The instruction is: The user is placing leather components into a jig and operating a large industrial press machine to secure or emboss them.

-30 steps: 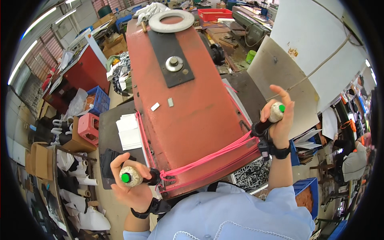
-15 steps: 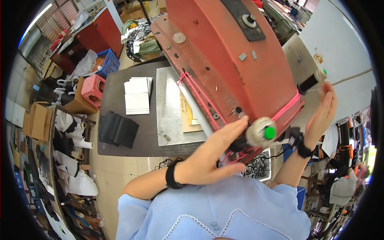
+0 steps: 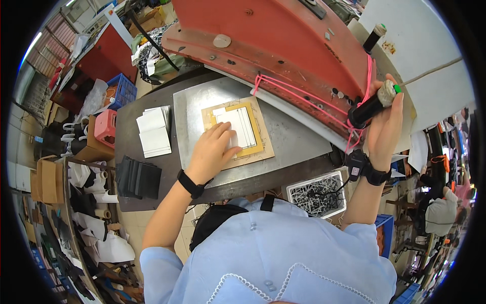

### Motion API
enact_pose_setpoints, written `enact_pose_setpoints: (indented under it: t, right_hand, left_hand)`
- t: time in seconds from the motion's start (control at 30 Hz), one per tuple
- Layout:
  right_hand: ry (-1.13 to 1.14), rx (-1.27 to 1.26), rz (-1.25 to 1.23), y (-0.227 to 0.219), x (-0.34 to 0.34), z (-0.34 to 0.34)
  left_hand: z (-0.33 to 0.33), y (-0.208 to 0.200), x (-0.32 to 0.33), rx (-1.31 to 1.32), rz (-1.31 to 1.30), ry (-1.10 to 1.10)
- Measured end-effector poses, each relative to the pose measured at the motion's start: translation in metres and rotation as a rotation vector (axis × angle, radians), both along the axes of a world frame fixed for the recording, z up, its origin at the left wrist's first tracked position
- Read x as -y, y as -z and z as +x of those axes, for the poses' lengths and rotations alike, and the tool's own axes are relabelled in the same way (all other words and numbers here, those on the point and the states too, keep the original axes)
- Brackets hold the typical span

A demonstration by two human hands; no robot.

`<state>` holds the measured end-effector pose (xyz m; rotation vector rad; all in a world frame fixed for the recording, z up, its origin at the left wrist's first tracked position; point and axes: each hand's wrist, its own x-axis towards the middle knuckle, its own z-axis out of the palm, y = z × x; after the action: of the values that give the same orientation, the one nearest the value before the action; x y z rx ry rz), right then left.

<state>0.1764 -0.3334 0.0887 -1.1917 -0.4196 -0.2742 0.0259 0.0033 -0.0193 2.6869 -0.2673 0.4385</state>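
My left hand [image 3: 211, 149] rests on several white flat pieces [image 3: 238, 127], its thumb apart from the bent fingers. The fingertips cover part of these pieces. They lie in a yellow frame [image 3: 257, 144] on a tan board [image 3: 267, 133], which sits on a grey metal plate [image 3: 298, 144]. On the right, my right hand [image 3: 386, 129] is closed around a black handle [image 3: 365, 111] with a whitish wrapped, green-tipped end. That handle sits at the end of the big red machine arm [image 3: 283, 38], and pink cord [image 3: 298, 92] is tied to it.
On the dark table, a stack of white pieces [image 3: 153, 133] stands beyond black pieces [image 3: 137, 177]. A second handle [image 3: 373, 39] rises at the far right. Below the table edge is a white bin of small metal parts [image 3: 316, 195]. Boxes and a pink stool [image 3: 105, 127] stand left.
The red arm has swung away, uncovering the board and frame. My left hand has moved from near the handle leftward onto the white pieces. My right hand has closed on the handle.
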Motion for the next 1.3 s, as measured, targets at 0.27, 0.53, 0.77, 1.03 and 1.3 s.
enact_pose_setpoints:
  t: [0.27, 0.53, 0.77, 1.03, 1.3]
  right_hand:
    - [0.026, 0.194, -0.666, 0.037, -0.058, -0.033]
    - [-0.311, 0.648, -0.964, 0.115, -0.147, -0.023]
    - [-0.429, -0.265, -0.377, 0.085, -0.127, -0.029]
    - [-0.606, -0.43, -0.235, 0.104, -0.142, -0.072]
    - [-0.33, 0.418, -1.015, 0.126, -0.146, -0.077]
  left_hand:
    - [0.004, 0.012, 0.002, 0.072, 0.265, 0.012]
    - [-0.001, -0.01, -0.001, 0.008, -0.287, -0.082]
    - [-0.03, -0.029, -0.01, -0.173, -1.29, -0.109]
    - [-0.062, -0.027, 0.004, -0.291, -1.42, -0.187]
    - [-0.127, 0.001, -0.049, -0.031, -1.235, -0.467]
